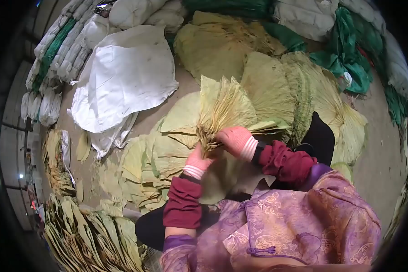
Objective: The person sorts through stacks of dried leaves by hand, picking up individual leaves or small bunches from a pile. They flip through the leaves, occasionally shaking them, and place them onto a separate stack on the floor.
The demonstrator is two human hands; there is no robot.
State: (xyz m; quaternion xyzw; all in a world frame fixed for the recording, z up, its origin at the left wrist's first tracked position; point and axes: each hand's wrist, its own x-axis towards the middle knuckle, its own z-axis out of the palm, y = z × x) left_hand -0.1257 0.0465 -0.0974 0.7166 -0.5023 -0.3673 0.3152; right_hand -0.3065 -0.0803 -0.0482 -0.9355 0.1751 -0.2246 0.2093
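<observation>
A bundle of large dried leaves (224,102), fan-shaped and yellow-green like lotus leaves, stands spread in front of me with its gathered brown end toward my body. My left hand (197,162), in a pink glove with a striped cuff, grips that narrow end from below, thumb up. From the right, my right hand (235,141), gloved the same way, has its curled fingers pressed on the gathered folds; the fingertips are partly hidden. Beside the left hand lies a layered pile of flat leaves (143,165). More folded leaves (272,93) fan out beyond the right hand.
A white woven sack (127,75) lies at the upper left. Stacked white bundles (61,50) line the left side, and green sacking (349,59) is at the upper right. A dense stack of dried leaves (84,235) stands at the lower left. Bare floor (381,154) shows at the right.
</observation>
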